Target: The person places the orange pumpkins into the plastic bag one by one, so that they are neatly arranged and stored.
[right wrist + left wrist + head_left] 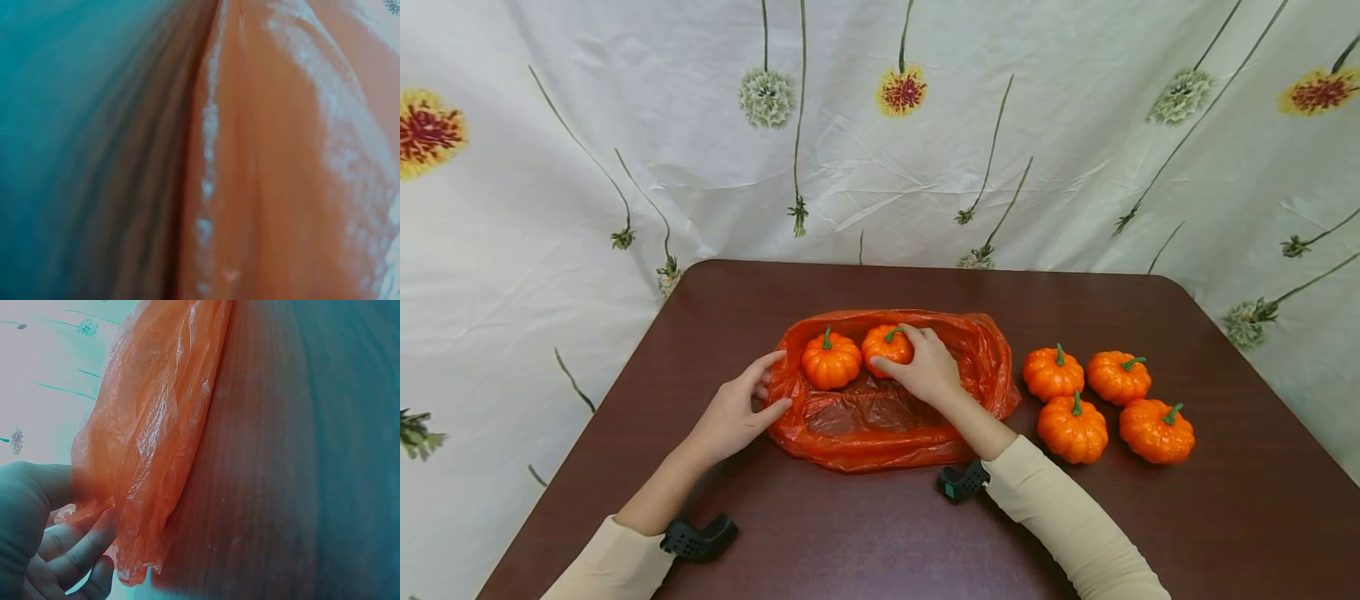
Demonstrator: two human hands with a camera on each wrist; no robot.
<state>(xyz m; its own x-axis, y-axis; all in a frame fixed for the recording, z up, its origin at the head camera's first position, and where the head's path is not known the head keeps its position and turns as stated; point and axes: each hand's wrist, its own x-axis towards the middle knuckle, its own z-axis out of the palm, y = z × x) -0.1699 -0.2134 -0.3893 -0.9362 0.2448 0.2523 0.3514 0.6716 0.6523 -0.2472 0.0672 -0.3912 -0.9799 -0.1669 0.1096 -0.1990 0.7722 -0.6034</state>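
An orange plastic bag (865, 454) lies on the table with its mouth spread wide. Inside it sits one small orange pumpkin (831, 367) with a green stem. Beside that one, my right hand (928, 367) grips a second pumpkin (883, 346) between thumb and fingers, within the bag. At the bag's left end, my left hand (737, 412) rests with thumb and fingers spread against the plastic. In the left wrist view, the left fingers (81, 553) are at the crumpled edge of the bag (156, 425). Only blurred bag plastic (281, 175) and table fill the right wrist view; the right hand is hidden there.
Several more pumpkins stand to the right of the bag, among them a front-right one (1157, 432) and a back-left one (1052, 372). The dark brown table (820, 533) has a flower-printed white cloth (850, 167) hanging behind it.
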